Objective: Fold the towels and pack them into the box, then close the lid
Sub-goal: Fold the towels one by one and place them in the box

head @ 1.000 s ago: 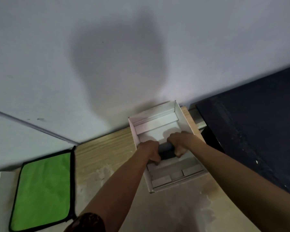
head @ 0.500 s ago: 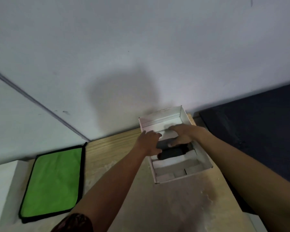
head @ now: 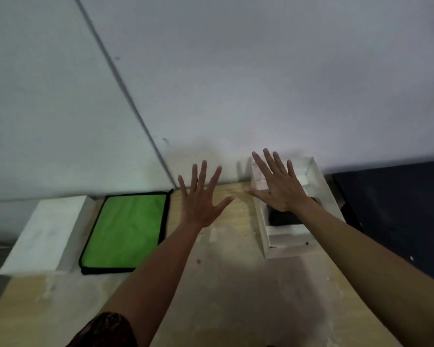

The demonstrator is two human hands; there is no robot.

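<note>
Hands spread wide, holding nothing: we see the left hand (head: 200,201) beside the green towel (head: 125,230), the right hand (head: 277,182) over the open box (head: 322,194) holding a dark towel (head: 283,217).

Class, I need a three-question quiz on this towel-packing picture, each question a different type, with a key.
1. True or false: the green towel is inside the box.
2. What dark thing lies in the box?
3. The left hand and right hand are: A gripping, B spread open, C fists.

Key: 1 false, it lies on the table beside the white lid. 2 a dark folded towel. 3 B.
</note>
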